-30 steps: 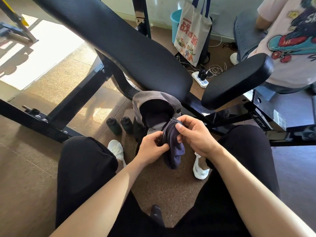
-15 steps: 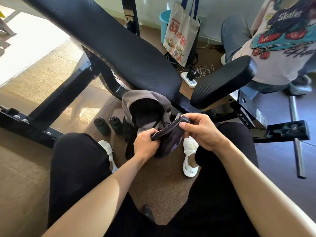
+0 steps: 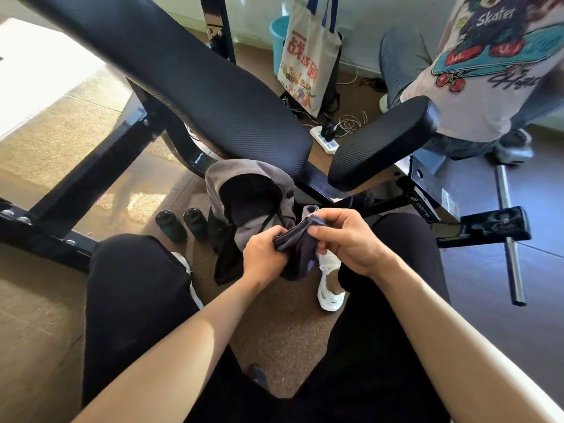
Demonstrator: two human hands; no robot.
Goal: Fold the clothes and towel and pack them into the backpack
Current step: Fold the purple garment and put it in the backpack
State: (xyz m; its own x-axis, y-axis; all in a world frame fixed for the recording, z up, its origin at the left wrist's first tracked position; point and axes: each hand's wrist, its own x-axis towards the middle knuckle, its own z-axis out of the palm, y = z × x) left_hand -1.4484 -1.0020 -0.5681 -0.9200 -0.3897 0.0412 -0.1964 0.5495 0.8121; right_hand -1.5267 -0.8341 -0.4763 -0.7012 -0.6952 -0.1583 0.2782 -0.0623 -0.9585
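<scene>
A small dark navy cloth [image 3: 297, 251] is held between both hands above the floor, between my knees. My left hand [image 3: 264, 254] grips its left end in a closed fist. My right hand [image 3: 345, 236] pinches its upper right edge between thumb and fingers. The lower part of the cloth hangs down in folds. Just behind the hands stands a grey backpack [image 3: 244, 190] with its top open and a dark inside, leaning against the bench frame. What lies inside it is hidden.
A black weight bench [image 3: 189, 87] slants overhead, with a second pad [image 3: 384, 141] at right. Two dark bottles [image 3: 183, 224] stand left of the backpack. A tote bag [image 3: 308, 56], a power strip [image 3: 325, 141] and a seated person [image 3: 476, 71] are behind.
The hands have come closer together and the cloth is bunched shorter between them. One second ago it hung down longer from both hands. The camera has shifted slightly.
</scene>
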